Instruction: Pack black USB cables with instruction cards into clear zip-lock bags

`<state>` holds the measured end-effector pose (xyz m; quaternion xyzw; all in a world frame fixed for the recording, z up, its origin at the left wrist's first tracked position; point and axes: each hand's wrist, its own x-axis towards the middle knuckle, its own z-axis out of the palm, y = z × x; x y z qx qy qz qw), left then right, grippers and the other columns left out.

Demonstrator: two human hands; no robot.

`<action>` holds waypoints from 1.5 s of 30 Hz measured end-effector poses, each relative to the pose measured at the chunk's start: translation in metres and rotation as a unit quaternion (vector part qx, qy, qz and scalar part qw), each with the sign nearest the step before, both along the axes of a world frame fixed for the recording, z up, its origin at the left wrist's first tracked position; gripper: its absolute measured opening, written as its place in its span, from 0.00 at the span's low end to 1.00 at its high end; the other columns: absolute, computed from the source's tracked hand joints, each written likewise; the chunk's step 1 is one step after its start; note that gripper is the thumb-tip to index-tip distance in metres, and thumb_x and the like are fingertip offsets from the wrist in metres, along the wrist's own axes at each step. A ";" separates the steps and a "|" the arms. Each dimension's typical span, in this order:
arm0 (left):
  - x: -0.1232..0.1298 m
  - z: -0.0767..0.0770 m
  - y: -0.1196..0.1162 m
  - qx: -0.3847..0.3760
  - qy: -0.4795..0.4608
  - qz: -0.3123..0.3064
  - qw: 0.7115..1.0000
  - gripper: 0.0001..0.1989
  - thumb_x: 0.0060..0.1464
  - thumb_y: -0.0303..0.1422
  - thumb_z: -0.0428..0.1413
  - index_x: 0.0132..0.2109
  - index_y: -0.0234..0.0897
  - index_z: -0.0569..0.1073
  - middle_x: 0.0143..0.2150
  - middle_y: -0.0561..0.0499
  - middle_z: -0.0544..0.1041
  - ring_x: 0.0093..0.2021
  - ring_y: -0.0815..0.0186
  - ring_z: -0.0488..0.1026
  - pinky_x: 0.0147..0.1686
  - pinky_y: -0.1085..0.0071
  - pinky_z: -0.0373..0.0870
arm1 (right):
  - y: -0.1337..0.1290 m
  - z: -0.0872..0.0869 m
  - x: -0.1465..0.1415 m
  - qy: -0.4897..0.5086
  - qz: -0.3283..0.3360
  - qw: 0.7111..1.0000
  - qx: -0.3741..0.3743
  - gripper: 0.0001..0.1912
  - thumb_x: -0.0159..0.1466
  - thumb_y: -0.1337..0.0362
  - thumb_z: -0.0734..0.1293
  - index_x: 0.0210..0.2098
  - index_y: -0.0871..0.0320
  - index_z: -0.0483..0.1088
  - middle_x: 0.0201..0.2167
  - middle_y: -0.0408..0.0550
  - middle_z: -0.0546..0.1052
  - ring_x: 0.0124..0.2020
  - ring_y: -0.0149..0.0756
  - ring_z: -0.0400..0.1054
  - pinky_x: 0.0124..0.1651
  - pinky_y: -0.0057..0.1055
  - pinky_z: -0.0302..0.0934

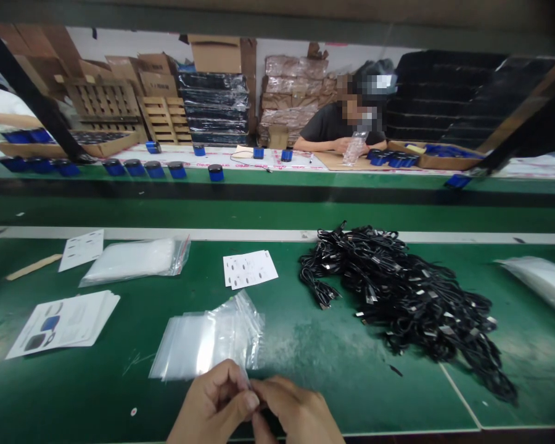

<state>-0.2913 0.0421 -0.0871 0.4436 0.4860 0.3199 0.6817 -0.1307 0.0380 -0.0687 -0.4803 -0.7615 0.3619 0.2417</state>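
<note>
My left hand [217, 404] and my right hand [296, 410] meet at the bottom centre, near the front edge of the green table [324, 345]. The fingers of both are closed. A bit of clear plastic shows at my left fingertips; whatever my right fingers pinch is hidden. Just beyond my hands lies a fanned stack of clear plastic bags [189, 345]. Two printed cards [250, 269] rest behind the bags. To the right is a large heap of black cables [398, 290].
At the left lie a stack of leaflets [69, 324], a filled clear bag [134, 259], a sheet [82, 248] and a wooden stick [34, 266]. A plastic package [546, 280] lies far right. Across the line, a person [342, 123] sits behind blue-and-black items [216, 173].
</note>
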 end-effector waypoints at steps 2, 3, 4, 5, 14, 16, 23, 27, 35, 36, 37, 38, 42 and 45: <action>0.001 -0.001 -0.001 0.002 -0.004 0.004 1.000 0.21 0.46 0.49 0.59 0.27 0.36 0.63 0.21 0.60 0.63 0.24 0.73 0.59 0.27 0.77 0.56 | 0.000 -0.002 -0.001 -0.015 -0.003 1.000 0.013 0.17 0.52 0.74 0.60 0.37 0.58 0.75 0.32 0.52 0.80 0.30 0.42 0.76 0.33 0.28 0.68; 0.002 -0.001 -0.001 0.002 -0.005 0.008 1.000 0.21 0.46 0.48 0.60 0.27 0.36 0.63 0.21 0.60 0.63 0.24 0.73 0.59 0.26 0.77 0.56 | 0.000 -0.003 -0.001 -0.024 -0.003 1.000 0.015 0.17 0.52 0.74 0.60 0.36 0.58 0.75 0.30 0.52 0.80 0.29 0.41 0.76 0.32 0.27 0.68; 0.002 -0.001 -0.001 0.001 -0.007 0.015 1.000 0.21 0.45 0.48 0.60 0.26 0.36 0.64 0.21 0.60 0.63 0.24 0.73 0.59 0.26 0.77 0.56 | 0.000 -0.004 -0.001 -0.031 0.000 0.999 0.014 0.16 0.52 0.74 0.60 0.35 0.57 0.76 0.29 0.51 0.80 0.27 0.41 0.76 0.30 0.26 0.67; 0.002 0.000 -0.001 -0.001 -0.011 0.019 1.000 0.21 0.45 0.48 0.61 0.26 0.36 0.64 0.21 0.60 0.63 0.24 0.73 0.59 0.26 0.77 0.56 | 0.001 -0.004 -0.001 -0.037 0.004 0.999 0.010 0.16 0.52 0.74 0.59 0.34 0.57 0.76 0.27 0.51 0.80 0.26 0.41 0.76 0.28 0.26 0.67; 0.002 0.003 -0.002 0.016 0.030 -0.003 0.999 0.17 0.50 0.46 0.57 0.28 0.37 0.65 0.22 0.58 0.65 0.25 0.71 0.63 0.27 0.77 0.60 | 0.007 0.001 0.003 0.001 0.029 0.999 -0.019 0.17 0.53 0.76 0.58 0.34 0.58 0.75 0.24 0.46 0.79 0.23 0.34 0.74 0.26 0.21 0.63; 0.005 0.006 -0.004 0.068 0.113 0.017 0.991 0.15 0.53 0.45 0.54 0.28 0.38 0.65 0.22 0.57 0.66 0.25 0.70 0.64 0.26 0.76 0.61 | 0.008 0.000 0.003 0.024 0.021 0.999 -0.032 0.18 0.54 0.75 0.57 0.36 0.59 0.75 0.25 0.46 0.80 0.23 0.34 0.74 0.26 0.21 0.64; 0.010 0.013 -0.005 0.234 0.283 -0.025 0.930 0.15 0.59 0.38 0.47 0.26 0.39 0.66 0.24 0.54 0.69 0.25 0.69 0.67 0.25 0.78 0.62 | 0.006 -0.007 0.006 0.064 0.006 0.997 -0.038 0.28 0.52 0.72 0.60 0.53 0.63 0.69 0.42 0.57 0.78 0.40 0.45 0.75 0.44 0.33 0.69; 0.008 0.010 -0.003 0.232 0.279 -0.048 0.931 0.15 0.59 0.38 0.47 0.26 0.39 0.65 0.24 0.54 0.69 0.25 0.68 0.67 0.26 0.77 0.63 | 0.006 -0.012 0.008 0.051 0.015 0.998 -0.018 0.31 0.51 0.74 0.58 0.56 0.68 0.65 0.40 0.58 0.79 0.38 0.47 0.76 0.42 0.37 0.70; 0.010 0.007 -0.005 0.219 0.252 -0.036 0.942 0.16 0.59 0.39 0.46 0.25 0.39 0.63 0.22 0.56 0.66 0.23 0.70 0.64 0.24 0.77 0.60 | 0.006 -0.017 0.004 0.043 0.032 0.999 0.000 0.35 0.51 0.75 0.56 0.60 0.74 0.57 0.39 0.61 0.79 0.34 0.48 0.77 0.37 0.38 0.71; 0.011 0.007 -0.004 0.227 0.254 -0.030 0.940 0.15 0.59 0.39 0.46 0.25 0.39 0.63 0.22 0.56 0.66 0.23 0.70 0.64 0.23 0.78 0.59 | 0.006 -0.016 0.004 0.042 0.028 0.999 -0.001 0.33 0.52 0.75 0.56 0.58 0.72 0.60 0.39 0.60 0.79 0.34 0.47 0.77 0.37 0.36 0.70; 0.012 0.007 -0.004 0.237 0.260 -0.026 0.936 0.15 0.59 0.38 0.47 0.25 0.39 0.63 0.22 0.56 0.66 0.22 0.70 0.64 0.23 0.78 0.59 | 0.007 -0.014 0.005 0.038 0.021 0.999 0.000 0.30 0.52 0.75 0.56 0.55 0.69 0.64 0.38 0.58 0.79 0.34 0.45 0.77 0.37 0.34 0.70; 0.013 0.007 -0.004 0.249 0.271 -0.028 0.929 0.14 0.59 0.37 0.47 0.25 0.40 0.62 0.21 0.57 0.66 0.22 0.71 0.64 0.22 0.78 0.59 | 0.007 -0.012 0.005 0.030 0.011 0.999 0.006 0.26 0.53 0.75 0.56 0.51 0.66 0.69 0.36 0.56 0.80 0.34 0.43 0.76 0.37 0.32 0.69; 0.011 0.007 -0.003 0.330 0.336 -0.053 0.881 0.13 0.60 0.32 0.46 0.26 0.40 0.60 0.21 0.57 0.66 0.21 0.72 0.65 0.22 0.80 0.60 | 0.008 -0.005 0.005 -0.022 0.001 0.999 0.039 0.14 0.57 0.74 0.56 0.32 0.59 0.73 0.26 0.48 0.78 0.25 0.34 0.73 0.27 0.23 0.62; 0.008 0.005 -0.005 0.385 0.374 -0.037 0.843 0.13 0.58 0.29 0.47 0.25 0.40 0.58 0.20 0.58 0.65 0.19 0.74 0.65 0.20 0.81 0.59 | 0.006 -0.005 0.004 -0.064 -0.006 0.996 0.059 0.11 0.57 0.72 0.58 0.25 0.58 0.70 0.21 0.44 0.75 0.20 0.30 0.70 0.23 0.22 0.55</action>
